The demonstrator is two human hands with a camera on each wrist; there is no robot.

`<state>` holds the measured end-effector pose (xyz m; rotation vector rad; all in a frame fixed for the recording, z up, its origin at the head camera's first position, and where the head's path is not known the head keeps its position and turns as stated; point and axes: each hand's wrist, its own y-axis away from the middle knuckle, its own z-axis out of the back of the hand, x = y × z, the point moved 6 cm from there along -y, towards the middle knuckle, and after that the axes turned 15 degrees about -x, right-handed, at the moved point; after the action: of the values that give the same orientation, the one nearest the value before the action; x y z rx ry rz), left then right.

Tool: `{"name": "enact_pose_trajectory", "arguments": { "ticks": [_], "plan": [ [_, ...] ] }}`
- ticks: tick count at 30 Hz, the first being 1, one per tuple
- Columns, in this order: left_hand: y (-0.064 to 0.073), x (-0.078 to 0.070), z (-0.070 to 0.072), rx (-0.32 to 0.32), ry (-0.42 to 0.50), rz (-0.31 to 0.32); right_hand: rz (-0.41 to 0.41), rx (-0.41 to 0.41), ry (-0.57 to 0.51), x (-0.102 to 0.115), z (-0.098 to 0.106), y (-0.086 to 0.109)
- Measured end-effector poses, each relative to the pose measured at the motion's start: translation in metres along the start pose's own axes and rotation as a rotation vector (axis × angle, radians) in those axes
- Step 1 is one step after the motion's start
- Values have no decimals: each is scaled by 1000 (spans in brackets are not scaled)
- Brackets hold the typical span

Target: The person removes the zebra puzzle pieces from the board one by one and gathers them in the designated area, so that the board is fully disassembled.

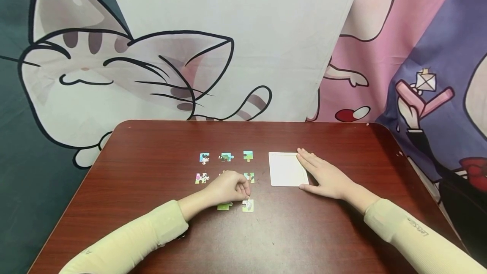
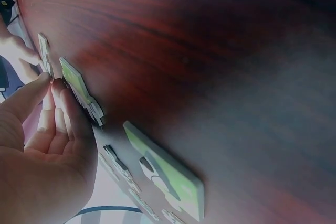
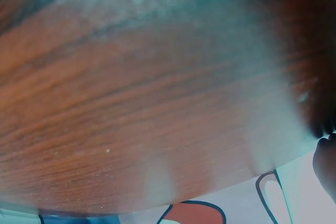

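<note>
My left hand (image 1: 229,187) pinches the edge of a jigsaw piece (image 1: 248,206) between thumb and index finger, at the right end of the nearest row. Beside it lies a green jigsaw piece (image 1: 224,206), partly under the hand. In the left wrist view, another green jigsaw piece (image 2: 170,174) lies close to the camera. My right hand (image 1: 329,176) rests with straight fingers against the right side of a white square puzzle board (image 1: 288,170). Only a dark bit of the right hand (image 3: 326,163) shows at the right wrist view's edge.
Several more pieces lie in spaced rows, among them a top-left piece (image 1: 204,157), a top-right piece (image 1: 248,155) and a middle-left piece (image 1: 201,178). One middle piece is mostly hidden by the left hand. The brown table (image 1: 171,138) ends at a cartoon-printed cloth (image 1: 281,45).
</note>
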<state>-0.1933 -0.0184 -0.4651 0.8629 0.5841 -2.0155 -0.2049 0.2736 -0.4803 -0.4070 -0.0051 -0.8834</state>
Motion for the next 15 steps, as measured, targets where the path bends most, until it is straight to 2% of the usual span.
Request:
{"name": "enact_pose_trajectory", "arguments": {
  "ticks": [15],
  "plan": [
    [2,-4,2,0,-1,-24,-5,18,4,1,0,-1]
  ]
}}
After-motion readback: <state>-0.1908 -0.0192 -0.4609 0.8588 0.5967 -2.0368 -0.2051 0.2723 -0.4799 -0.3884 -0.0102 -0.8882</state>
